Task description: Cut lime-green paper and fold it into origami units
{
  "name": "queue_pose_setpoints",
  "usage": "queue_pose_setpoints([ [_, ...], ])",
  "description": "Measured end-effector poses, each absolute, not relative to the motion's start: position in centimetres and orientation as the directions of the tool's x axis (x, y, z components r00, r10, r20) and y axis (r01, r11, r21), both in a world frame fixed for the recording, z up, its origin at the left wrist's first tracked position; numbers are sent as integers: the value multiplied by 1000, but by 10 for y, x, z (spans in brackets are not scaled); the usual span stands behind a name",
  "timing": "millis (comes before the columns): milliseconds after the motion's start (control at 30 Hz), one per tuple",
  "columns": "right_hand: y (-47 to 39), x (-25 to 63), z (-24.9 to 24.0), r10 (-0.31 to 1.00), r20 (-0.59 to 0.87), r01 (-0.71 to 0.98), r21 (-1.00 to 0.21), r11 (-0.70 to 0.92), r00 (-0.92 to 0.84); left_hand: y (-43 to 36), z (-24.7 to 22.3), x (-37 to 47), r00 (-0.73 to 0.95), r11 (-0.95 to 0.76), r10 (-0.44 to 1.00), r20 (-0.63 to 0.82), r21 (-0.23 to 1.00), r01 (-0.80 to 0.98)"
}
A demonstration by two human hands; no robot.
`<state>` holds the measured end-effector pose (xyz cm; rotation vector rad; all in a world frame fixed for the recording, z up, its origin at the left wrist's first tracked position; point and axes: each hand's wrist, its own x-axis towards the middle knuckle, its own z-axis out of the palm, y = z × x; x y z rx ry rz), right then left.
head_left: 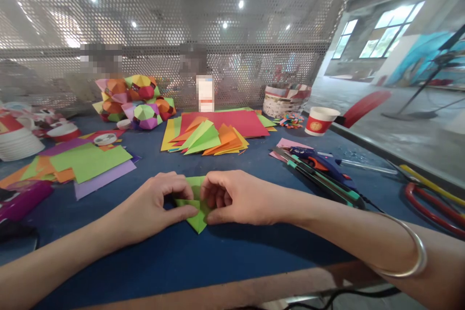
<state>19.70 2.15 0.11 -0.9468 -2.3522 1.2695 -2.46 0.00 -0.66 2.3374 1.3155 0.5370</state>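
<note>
Green paper (198, 223) is on the blue table (145, 271), front and centre, between both hands. Left hand (156, 208) is closed on its left side, thumb lying over a flap. Right hand (240, 198) touches the right side, fingers curled, thumb at the edge; can't tell if it's actually pinching.

Progress: partway, I'd say. Some creasing is done: near end comes to a point, flap lies across the face. Fold in hand looks unfinished. Folds left on this one: can't tell, fingers cover too much.

Just beyond: folded pieces (203, 138) in green and orange, fanned out, partly over a red sheet (236, 123). Flat loose sheets (98, 161) at left, unfolded as far as I can see. Faceted paper balls (145, 115) at the back look complete. Cutter (319, 179) lies off to the right, neither hand on it.
</note>
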Motion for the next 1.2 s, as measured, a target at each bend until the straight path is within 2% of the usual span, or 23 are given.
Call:
queue_pose_setpoints([
  [267,26,198,3,669,-68,407,-837,366,-741,5,-12,-30,473,-486,868,149,447,751],
  [633,24,197,5,721,-89,442,-839,318,-687,4,-6,-27,458,-434,887,67,461,774],
  [1200,21,195,-5,696,-14,402,-825,397,-717,5,-9,-27,452,-442,887,97,468,766],
])
